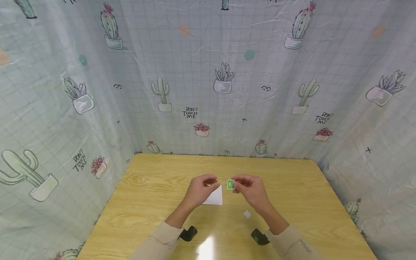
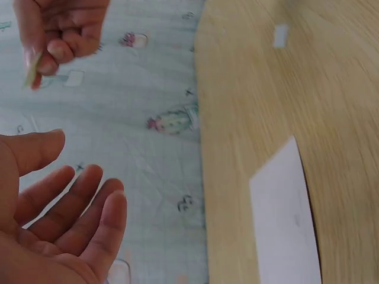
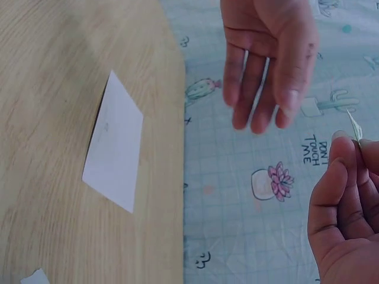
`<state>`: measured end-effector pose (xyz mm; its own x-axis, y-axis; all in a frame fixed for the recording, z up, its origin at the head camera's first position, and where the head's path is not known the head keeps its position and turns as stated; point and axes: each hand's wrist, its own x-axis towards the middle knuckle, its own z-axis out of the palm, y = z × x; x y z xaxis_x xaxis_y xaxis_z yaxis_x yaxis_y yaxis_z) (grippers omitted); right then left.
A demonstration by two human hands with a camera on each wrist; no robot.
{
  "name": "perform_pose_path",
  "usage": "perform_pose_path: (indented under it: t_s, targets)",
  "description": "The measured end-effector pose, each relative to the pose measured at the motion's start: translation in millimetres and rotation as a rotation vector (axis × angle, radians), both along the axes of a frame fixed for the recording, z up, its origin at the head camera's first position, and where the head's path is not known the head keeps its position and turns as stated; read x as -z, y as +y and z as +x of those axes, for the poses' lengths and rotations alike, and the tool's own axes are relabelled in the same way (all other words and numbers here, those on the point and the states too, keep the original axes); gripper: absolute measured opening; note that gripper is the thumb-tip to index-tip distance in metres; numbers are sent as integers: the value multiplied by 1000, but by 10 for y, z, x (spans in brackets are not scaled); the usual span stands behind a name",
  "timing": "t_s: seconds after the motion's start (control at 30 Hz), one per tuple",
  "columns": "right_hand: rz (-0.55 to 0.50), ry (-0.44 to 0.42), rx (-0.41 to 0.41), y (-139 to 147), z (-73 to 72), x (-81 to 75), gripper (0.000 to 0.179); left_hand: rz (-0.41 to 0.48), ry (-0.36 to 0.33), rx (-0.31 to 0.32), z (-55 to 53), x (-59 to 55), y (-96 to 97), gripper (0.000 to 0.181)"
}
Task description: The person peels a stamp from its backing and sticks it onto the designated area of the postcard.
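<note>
Card point(image 1: 230, 184) juts leftward, green face tilted up, long axis unclear.

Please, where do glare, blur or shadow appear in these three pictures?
Head: bright white glare on the table, at the picture's bottom; left wrist: the right hand and its small card look slightly blurred; right wrist: a thin dark shadow along the white sheet's left edge.

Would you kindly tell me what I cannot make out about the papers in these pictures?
- Green square: head view; its print is too small to read, and the right hand covers one side.
- White card: head view; the left hand hides part. Left wrist view; the bottom edge cuts it off.
- Faint mark on the card: right wrist view; too small and blurred.
- White scrap: right wrist view; cut off by the bottom edge.
</note>
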<state>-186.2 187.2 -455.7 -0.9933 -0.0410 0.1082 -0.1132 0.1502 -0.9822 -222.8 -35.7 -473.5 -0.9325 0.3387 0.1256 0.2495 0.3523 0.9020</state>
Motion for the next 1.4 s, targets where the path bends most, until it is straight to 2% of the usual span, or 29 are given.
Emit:
perform_pose_path:
  t_s: [0.1, 0.27, 0.6, 0.9, 1.17, 1.4]
  targets:
    - [4, -10, 8, 19, -1, 13, 20, -44, 35, -15, -31, 76, -75, 37]
    - [7, -17, 24, 54, -9, 46, 19, -133, 57, -25, -77, 208, -191, 45]
    - [16, -52, 41, 110, -8, 139, 19, -404, 63, -84, -158, 567, -494, 58]
    - [37, -45, 60, 113, -72, 174, 16, -605, 121, -68, -263, 775, -650, 61]
    - [37, -56, 45, 74, -70, 167, 18, -720, 112, -52, -295, 900, -742, 65]
    - [43, -75, 40, 42, -110, 174, 18, -792, 54, -37, -338, 1000, -798, 65]
